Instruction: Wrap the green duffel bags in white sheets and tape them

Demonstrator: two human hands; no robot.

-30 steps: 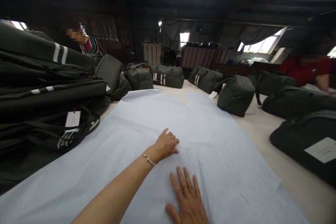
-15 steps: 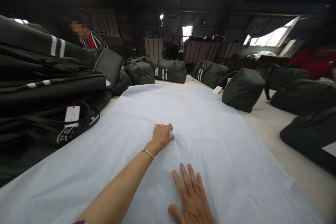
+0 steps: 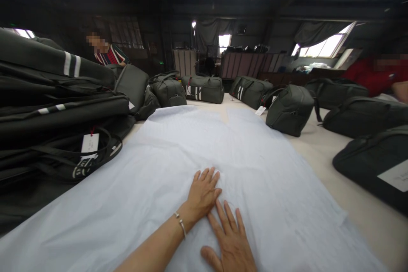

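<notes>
A large sheet of thin white paper (image 3: pixel 270 187), or a similar thin material, covers the table in front of me, lightly wrinkled under my hands. My left hand (image 3: pixel 202 193), with a silver bracelet at the wrist, lies on the sheet with its fingers stretched forward. Close to its right, my right hand (image 3: pixel 229 238) rests flat with fingers and thumb spread. The left thumb is near the right fingertips; whether they touch I cannot tell. Neither hand holds anything.
Dark bags lie in a tall pile (image 3: pixel 63 110) on the left. Tagged dark duffel bags (image 3: pixel 204 89) stand along the far side, and more bags (image 3: pixel 379 157) line the right. One person (image 3: pixel 111 54) is at the back left, another in red (image 3: pixel 366 72) at the right.
My left hand has moved back towards me, beside the right hand, and its curled fingers have straightened onto the sheet. The right hand stays nearly in place. The view has shifted slightly.
</notes>
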